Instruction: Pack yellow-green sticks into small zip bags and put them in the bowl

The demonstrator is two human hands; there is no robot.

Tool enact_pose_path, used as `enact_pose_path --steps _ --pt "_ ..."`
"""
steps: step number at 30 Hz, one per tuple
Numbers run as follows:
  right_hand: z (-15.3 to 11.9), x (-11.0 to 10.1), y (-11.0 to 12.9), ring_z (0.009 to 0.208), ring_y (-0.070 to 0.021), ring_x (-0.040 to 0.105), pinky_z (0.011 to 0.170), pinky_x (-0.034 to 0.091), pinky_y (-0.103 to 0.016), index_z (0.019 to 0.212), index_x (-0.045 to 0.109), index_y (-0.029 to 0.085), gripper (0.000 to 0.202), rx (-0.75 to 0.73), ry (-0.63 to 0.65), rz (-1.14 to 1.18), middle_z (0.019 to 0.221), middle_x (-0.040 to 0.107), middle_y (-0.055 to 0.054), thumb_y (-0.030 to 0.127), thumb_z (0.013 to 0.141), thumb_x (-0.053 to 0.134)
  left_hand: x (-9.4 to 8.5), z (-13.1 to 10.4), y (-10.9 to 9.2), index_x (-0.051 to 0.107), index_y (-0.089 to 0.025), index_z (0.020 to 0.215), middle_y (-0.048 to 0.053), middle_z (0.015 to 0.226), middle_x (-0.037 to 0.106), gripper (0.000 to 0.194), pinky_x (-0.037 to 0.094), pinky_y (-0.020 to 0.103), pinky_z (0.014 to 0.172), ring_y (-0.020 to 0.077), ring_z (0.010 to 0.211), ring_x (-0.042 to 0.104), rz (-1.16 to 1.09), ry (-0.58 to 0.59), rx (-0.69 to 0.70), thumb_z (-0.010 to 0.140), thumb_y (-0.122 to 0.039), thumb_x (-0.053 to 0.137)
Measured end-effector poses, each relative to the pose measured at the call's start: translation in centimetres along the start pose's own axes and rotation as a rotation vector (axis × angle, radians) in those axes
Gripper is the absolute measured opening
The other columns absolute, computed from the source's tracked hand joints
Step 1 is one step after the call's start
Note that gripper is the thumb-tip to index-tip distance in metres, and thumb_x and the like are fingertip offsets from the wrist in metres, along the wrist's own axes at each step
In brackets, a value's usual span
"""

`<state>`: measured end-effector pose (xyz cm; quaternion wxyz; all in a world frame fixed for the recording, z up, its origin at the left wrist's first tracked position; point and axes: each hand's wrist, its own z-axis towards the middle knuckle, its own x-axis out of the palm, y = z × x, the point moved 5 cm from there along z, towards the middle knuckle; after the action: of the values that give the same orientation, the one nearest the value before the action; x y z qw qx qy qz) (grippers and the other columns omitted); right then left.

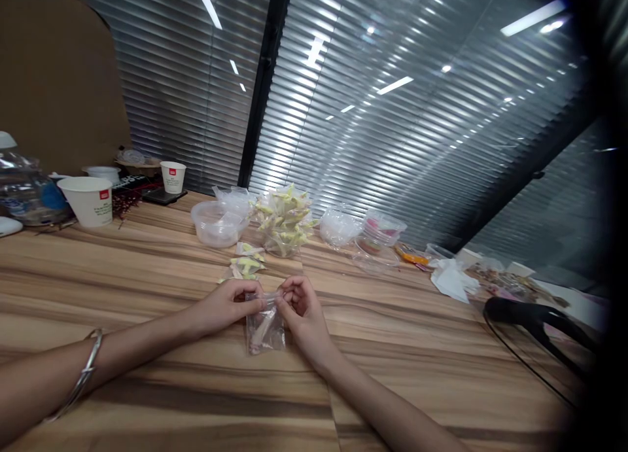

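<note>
Between my hands, low over the wooden table, is a small clear plastic bag (267, 331) with a pale, slim item inside, pinkish at its lower end. My left hand (233, 303) pinches the bag's top edge at the left. At the top right corner, my right hand (305, 314) grips the same edge, thumb against curled fingers. Just beyond my left hand lie small bags with yellow-green pieces (246, 262). Farther back, a clear container (284, 243) is heaped with similar yellow-green bagged pieces.
Clear round tubs (216, 226) stand left of the heap, with plastic bags (338, 226) to its right. Paper cups (91, 203) and a large bottle (29, 187) are at the left. White tissue (454, 278) and a black object with a cable (534, 318) lie right.
</note>
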<state>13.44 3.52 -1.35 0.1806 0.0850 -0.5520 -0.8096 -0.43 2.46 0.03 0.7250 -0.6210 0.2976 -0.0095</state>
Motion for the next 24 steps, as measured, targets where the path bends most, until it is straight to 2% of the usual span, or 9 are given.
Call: enact_pose_path --steps 5,8,12,17,21,24 --pt "-0.2 0.4 0.1 0.073 -0.0056 0.044 0.066 0.037 -0.018 0.104 0.040 0.017 0.031 0.036 0.086 -0.029 0.085 0.046 -0.001 0.033 0.081 0.054 -0.1 -0.2 -0.6 0.056 -0.012 0.074 0.000 0.073 0.057 0.035 0.039 0.018 0.067 0.0095 0.072 0.052 0.053 0.002 0.025 0.080 -0.047 0.050" --pt "-0.3 0.7 0.3 0.074 -0.0062 0.045 0.067 0.037 -0.018 0.101 0.043 0.016 0.029 0.012 0.123 -0.062 0.084 0.047 -0.002 0.032 0.080 0.056 -0.1 -0.1 -0.7 0.056 -0.012 0.074 0.000 0.072 0.055 0.038 0.037 0.018 0.064 0.0090 0.070 0.050 0.095 -0.011 0.006 0.078 -0.049 0.052" --pt "-0.3 0.5 0.3 0.073 -0.0065 0.044 0.065 0.037 -0.018 0.091 0.043 0.015 0.023 -0.041 0.069 -0.079 0.083 0.046 -0.002 0.031 0.080 0.055 -0.1 0.0 -0.9 0.057 -0.012 0.075 0.000 0.073 0.053 0.037 0.035 0.017 0.065 0.0085 0.072 0.047 0.051 -0.010 0.006 0.079 -0.047 0.050" --pt "-0.2 -0.3 -0.1 0.069 -0.0057 0.038 0.062 0.034 -0.017 0.087 0.042 0.015 0.018 -0.066 -0.024 -0.110 0.079 0.042 0.000 0.027 0.080 0.053 -0.4 0.3 -0.4 0.055 -0.012 0.077 -0.001 0.072 0.049 0.036 0.034 0.017 0.065 0.0078 0.071 0.044 0.005 -0.079 -0.001 0.080 -0.048 0.048" --pt "-0.1 -0.4 -0.2 0.069 -0.0055 0.038 0.062 0.033 -0.017 0.087 0.041 0.015 0.017 -0.059 -0.021 -0.121 0.078 0.041 0.000 0.026 0.081 0.053 -0.6 0.4 0.1 0.054 -0.012 0.077 -0.001 0.071 0.049 0.040 0.034 0.017 0.064 0.0081 0.070 0.043 0.066 -0.082 0.001 0.079 -0.051 0.047" --pt "-0.1 -0.2 -0.1 0.065 -0.0050 0.037 0.058 0.033 -0.017 0.089 0.040 0.016 0.021 0.001 0.000 -0.073 0.076 0.040 0.001 0.030 0.081 0.053 -0.6 0.4 0.2 0.053 -0.012 0.076 -0.001 0.071 0.049 0.040 0.035 0.018 0.064 0.0083 0.069 0.044 0.085 -0.088 0.018 0.080 -0.052 0.046"
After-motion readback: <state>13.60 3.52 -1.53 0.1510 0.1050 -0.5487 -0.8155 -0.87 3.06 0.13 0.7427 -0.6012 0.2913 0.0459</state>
